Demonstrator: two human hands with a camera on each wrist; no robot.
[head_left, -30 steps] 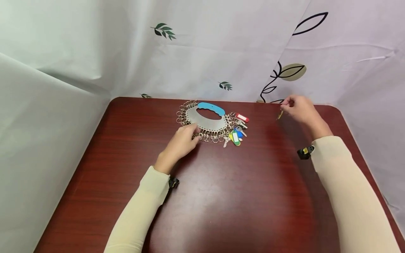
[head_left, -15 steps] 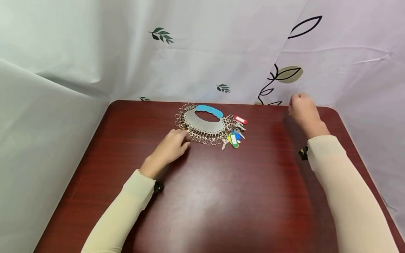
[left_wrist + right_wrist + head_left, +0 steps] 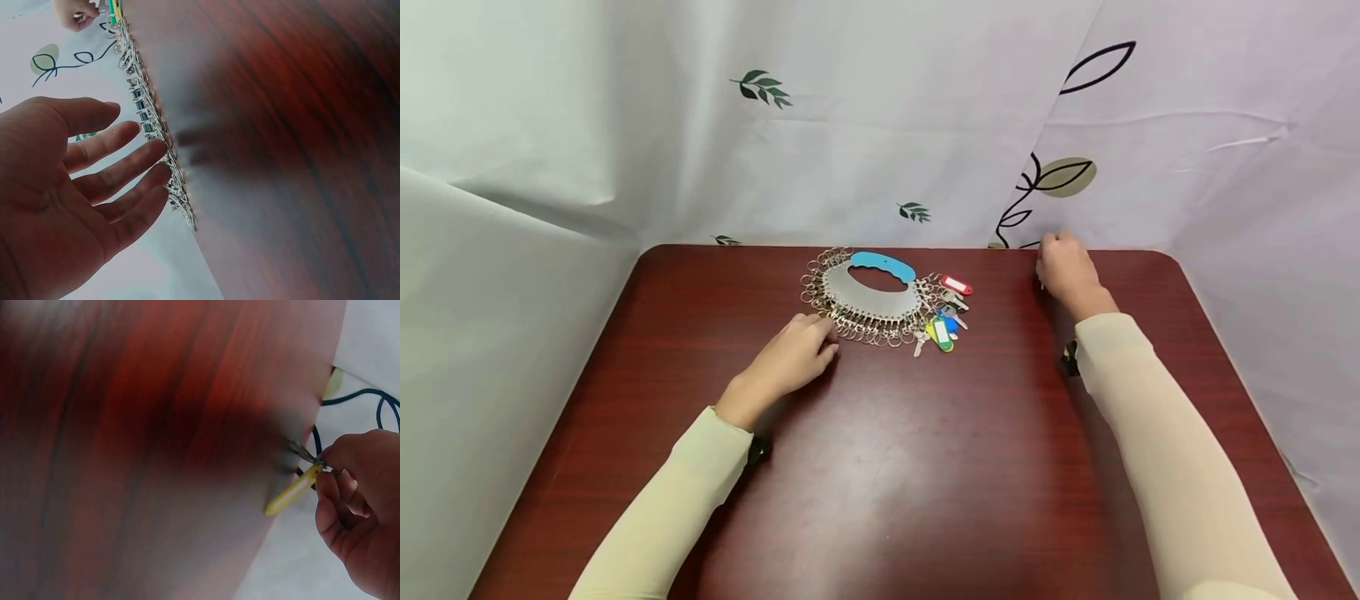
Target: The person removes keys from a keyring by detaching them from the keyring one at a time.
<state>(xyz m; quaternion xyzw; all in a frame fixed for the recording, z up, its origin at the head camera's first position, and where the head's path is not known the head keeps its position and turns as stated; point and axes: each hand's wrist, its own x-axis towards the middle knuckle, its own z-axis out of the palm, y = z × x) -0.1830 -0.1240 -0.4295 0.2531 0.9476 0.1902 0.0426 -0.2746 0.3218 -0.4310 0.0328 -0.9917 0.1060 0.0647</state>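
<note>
On the table lies a grey key holder plate with a blue handle and many small clips and rings around its edge. Keys and coloured tags hang at its right end. My left hand is by the plate's lower left rings; in the left wrist view the hand has relaxed, spread fingers and holds nothing. My right hand is near the back edge, right of the tags. In the right wrist view, the right hand pinches a ring with a yellow tag and a key.
The dark red table reaches white cloth walls with printed leaves behind it and at both sides. A red tag lies at the plate's upper right.
My left hand has drawn back left and down from the rings. The right hand moved away toward the right, then came back left near the table's back edge. The view has shifted slightly.
</note>
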